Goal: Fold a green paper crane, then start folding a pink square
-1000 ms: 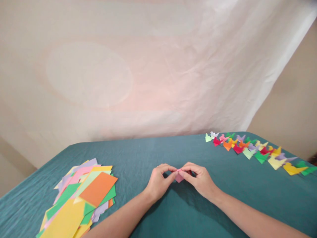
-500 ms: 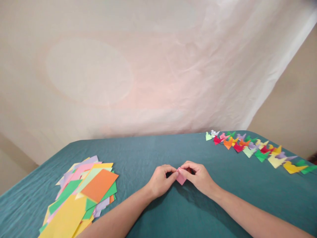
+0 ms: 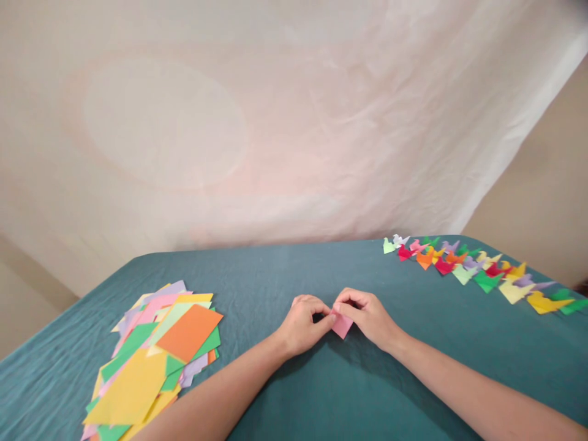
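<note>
A small folded pink paper piece (image 3: 342,325) lies on the teal tablecloth (image 3: 331,392) near the middle of the table. My left hand (image 3: 304,324) and my right hand (image 3: 367,317) meet over it, each with fingertips pinched on its upper edge. Both hands rest low on the cloth, fingers curled. Part of the paper is hidden under my right fingers.
A loose pile of coloured paper squares (image 3: 156,349), orange on top, lies at the left. A row of several folded paper figures (image 3: 478,272) in many colours runs along the far right of the table. A pale sheet (image 3: 275,122) hangs behind.
The view has tilted a little, so table and hands sit slightly higher. My hands stay pinched on the pink paper, which now shows more below my right fingers.
</note>
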`<move>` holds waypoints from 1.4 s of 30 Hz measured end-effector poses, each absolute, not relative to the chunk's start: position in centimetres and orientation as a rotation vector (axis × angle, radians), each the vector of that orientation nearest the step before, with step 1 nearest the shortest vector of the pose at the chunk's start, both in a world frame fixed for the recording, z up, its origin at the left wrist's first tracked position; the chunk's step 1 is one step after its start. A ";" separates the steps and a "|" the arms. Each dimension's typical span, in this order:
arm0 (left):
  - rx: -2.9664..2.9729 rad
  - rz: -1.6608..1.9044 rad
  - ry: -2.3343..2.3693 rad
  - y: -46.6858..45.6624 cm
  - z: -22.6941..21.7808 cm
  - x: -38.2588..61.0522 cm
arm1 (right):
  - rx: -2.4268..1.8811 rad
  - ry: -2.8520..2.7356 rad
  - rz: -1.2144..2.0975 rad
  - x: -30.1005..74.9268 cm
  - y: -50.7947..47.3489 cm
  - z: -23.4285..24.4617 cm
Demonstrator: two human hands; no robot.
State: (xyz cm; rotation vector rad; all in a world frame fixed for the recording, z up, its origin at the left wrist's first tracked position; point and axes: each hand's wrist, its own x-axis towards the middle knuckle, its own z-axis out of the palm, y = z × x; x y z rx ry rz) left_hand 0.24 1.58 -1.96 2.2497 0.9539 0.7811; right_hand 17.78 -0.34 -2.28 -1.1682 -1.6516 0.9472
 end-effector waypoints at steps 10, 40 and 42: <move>2.300 0.850 1.089 1.7 -2.5 0.1 | -1.269 -1.765 0.837 17.8 1.0 -2.7; 2.739 0.592 0.861 1.2 -1.1 -0.4 | -1.622 -1.979 0.306 18.7 2.3 -3.8; 2.796 0.536 0.844 1.3 -1.0 -0.5 | -1.610 -1.989 0.323 18.9 2.4 -3.7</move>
